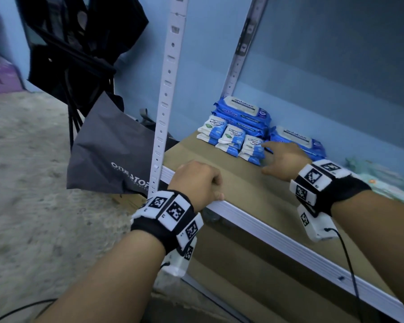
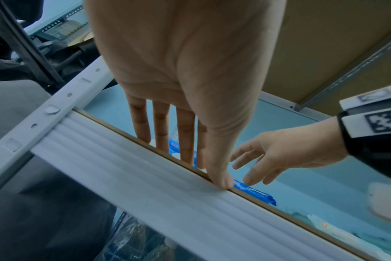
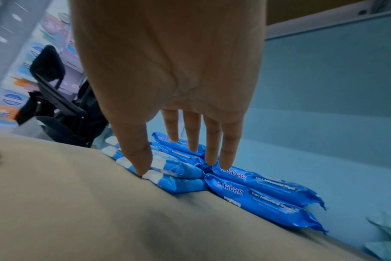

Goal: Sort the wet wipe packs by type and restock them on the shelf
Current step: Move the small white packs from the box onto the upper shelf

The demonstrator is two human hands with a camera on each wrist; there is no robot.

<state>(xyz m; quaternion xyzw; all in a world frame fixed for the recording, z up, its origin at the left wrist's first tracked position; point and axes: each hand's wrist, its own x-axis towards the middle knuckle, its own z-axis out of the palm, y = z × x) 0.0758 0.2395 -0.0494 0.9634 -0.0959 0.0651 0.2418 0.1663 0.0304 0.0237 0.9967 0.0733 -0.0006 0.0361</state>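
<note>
Brown board: the shelf is surfaced with it, and its front edge is trimmed with a white ribbed rail.
Left hand: it is laid over the front rail near the white slotted upright; in the left wrist view the fingers are seen straight and close together, reaching onto the board, with the thumb tip pressed on the rail. Nothing is held.
Right hand: it is stretched out low over the board, fingers straight and slightly spread; the thumb tip is set on the board at the corner of the nearest small pack, and the fingertips are seen at the junction of the small packs and the large blue ones. Whether the fingertips are touching the packs cannot be told.
Small white-and-blue packs: three short stacks are lined up in a row towards the back left of the shelf.
Large blue packs: a stack is placed behind the small ones, against the blue back wall; a second stack lies just to its right, partly covered by the right hand.
Pale green packs: a blurred heap is seen further right on the shelf.
Grey bag: it is hung beside the upright, under a black bag.
</note>
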